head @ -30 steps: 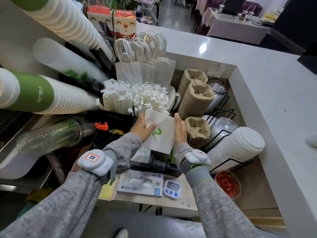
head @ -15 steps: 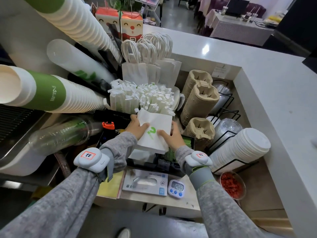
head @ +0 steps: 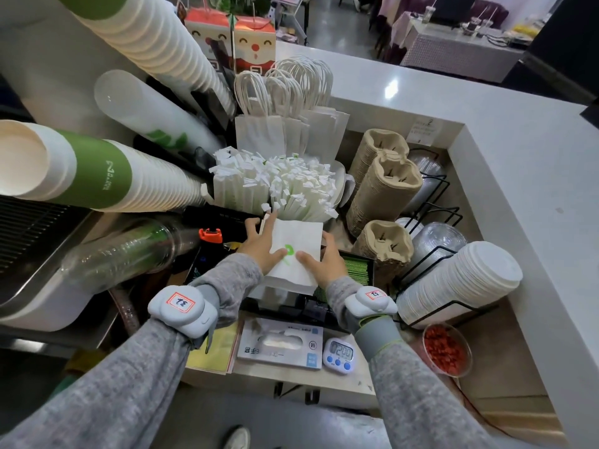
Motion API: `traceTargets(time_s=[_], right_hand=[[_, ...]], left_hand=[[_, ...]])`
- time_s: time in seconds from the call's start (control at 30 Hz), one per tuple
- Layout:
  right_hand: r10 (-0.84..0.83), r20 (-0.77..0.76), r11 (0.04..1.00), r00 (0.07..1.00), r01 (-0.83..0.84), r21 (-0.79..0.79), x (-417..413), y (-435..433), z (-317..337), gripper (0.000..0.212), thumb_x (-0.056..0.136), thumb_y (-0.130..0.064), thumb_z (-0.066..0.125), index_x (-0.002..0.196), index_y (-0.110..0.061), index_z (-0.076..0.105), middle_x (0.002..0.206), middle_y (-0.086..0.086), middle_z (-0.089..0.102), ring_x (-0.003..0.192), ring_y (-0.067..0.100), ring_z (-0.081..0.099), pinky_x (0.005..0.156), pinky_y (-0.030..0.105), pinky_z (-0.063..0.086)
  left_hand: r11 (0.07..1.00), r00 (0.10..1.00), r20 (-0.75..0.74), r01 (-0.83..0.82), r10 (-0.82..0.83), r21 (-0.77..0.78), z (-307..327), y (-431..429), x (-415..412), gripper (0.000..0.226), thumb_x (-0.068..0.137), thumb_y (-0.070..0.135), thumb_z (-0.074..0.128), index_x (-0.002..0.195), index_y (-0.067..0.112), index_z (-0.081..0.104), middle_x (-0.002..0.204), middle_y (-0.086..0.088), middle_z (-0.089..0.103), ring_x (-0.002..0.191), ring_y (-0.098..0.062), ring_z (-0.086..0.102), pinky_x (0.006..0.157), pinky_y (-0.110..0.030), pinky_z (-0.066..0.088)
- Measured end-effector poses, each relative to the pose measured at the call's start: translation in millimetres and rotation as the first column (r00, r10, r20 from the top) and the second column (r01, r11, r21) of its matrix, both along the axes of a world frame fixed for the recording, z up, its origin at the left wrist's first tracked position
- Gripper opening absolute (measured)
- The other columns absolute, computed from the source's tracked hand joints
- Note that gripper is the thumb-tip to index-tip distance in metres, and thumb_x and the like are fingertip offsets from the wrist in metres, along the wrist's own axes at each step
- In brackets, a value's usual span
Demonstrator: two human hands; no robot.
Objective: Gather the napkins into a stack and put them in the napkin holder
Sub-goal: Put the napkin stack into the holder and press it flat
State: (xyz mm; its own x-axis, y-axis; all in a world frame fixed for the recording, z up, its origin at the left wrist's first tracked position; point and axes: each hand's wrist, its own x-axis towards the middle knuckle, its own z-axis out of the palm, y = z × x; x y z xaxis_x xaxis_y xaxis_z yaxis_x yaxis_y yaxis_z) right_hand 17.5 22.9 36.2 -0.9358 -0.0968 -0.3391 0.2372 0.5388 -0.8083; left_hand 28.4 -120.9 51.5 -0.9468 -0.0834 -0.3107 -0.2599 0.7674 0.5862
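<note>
A stack of white napkins [head: 296,241] with a green logo is held between both hands at the middle of the work area. My left hand [head: 259,246] grips its left edge, thumb on top. My right hand [head: 324,262] grips its right edge, thumb on top as well. The stack is tilted, its near end low over a dark napkin holder [head: 291,303] that is mostly hidden beneath it. More white napkins [head: 275,291] show just under the stack.
Wrapped straws [head: 278,189] stand right behind the napkins, paper bags [head: 285,131] behind those. Pulp cup carriers [head: 382,196] and stacked lids [head: 460,283] are on the right. Cup sleeves [head: 81,166] jut in from the left. A glove box [head: 282,343], timer [head: 338,354] and red bowl [head: 445,350] sit near.
Both hands have lowered the napkin stack toward the holder and tipped it flatter. My right hand shifted from the side to gripping with its thumb over the top.
</note>
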Motion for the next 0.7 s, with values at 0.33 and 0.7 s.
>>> traceTargets(time_s=[0.33,0.7], right_hand=[[0.013,0.056,0.998,0.998,-0.017,0.057,-1,-6,-7,0.062,0.087,-0.028,0.06,0.14,-0.021,0.03,0.133,0.009,0.057,0.118,0.032,0.056,0.102,0.047,0.044],[-0.014,0.075,0.987,0.997,0.002,0.161,-2,-13,-10,0.054,0.09,-0.028,0.056,0.138,-0.018,0.033,0.136,0.009,0.056,0.121,0.032,0.055,0.101,0.038,0.044]], left_hand=[[0.992,0.992,0.08,0.108,-0.103,-0.061,-15,-7,5,0.074,0.084,0.042,0.06,0.148,0.031,0.024,0.156,-0.008,-0.019,0.145,-0.035,0.017,0.116,-0.042,0.028],[0.901,0.93,0.168,0.361,-0.328,-0.239,-23,-4,11,0.106,0.072,0.03,0.076,0.15,0.037,0.005,0.152,-0.011,-0.035,0.146,-0.031,-0.015,0.12,-0.044,0.018]])
